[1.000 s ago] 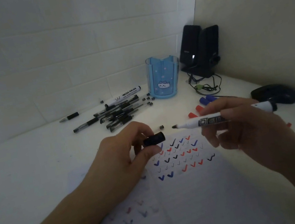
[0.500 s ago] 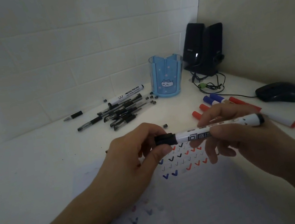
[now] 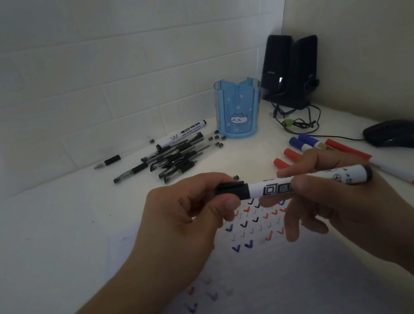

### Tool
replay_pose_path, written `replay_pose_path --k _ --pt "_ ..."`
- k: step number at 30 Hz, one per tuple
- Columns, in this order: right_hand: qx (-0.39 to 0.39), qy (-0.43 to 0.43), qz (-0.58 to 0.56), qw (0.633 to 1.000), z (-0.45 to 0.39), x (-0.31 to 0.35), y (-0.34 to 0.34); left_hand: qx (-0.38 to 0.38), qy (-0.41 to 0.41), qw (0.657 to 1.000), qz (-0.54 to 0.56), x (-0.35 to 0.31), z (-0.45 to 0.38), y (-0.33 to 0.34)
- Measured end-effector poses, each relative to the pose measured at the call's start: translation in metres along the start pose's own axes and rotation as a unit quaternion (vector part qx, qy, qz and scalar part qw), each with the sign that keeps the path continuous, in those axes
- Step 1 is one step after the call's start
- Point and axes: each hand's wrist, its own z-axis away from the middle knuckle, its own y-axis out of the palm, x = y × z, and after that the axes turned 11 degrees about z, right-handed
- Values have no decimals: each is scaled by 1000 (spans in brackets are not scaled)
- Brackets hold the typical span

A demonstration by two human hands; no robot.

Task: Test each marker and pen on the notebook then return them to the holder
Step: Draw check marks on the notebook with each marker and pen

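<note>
Above notebook [image 3: 253,301]: cap [image 3: 234,192] now fully on marker [image 3: 309,180]

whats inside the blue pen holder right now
Nothing pokes above the rim of the blue pen holder, and through its translucent upper wall I see only inner dividers. The lower part is opaque, so anything short at the bottom would be hidden.

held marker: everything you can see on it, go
The marker is a white, plastic-looking barrel with black print, a black cap on its left end and a black band at the right end. It is held level above the notebook, which it does not touch. The left hand pinches the cap; the right hand grips the barrel, its fingers hiding part of the print. Whether the cap is fully seated cannot be told.
</note>
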Motion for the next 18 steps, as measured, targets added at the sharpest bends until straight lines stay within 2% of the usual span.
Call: replay_pose_path --k 6,10,12,14,16,18 --pt "28 4 37 999 -5 -4 -4 21 -6 995 -93 7 -6 -5" --pt "-54 21 93 994 -5 -2 -13 -22 1 992 -125 13 -11 -12" --pt "-102 14 260 960 -4 -1 -15 -22 13 987 -157 13 -11 -12" --pt "-70 5 423 903 -2 3 -9 7 33 982 -187 13 -8 -9" --pt "4 -2 500 866 1 4 4 35 53 976 -207 12 -4 -5" --pt "9 -39 545 838 1 1 10 40 54 974 -218 10 -2 -4"
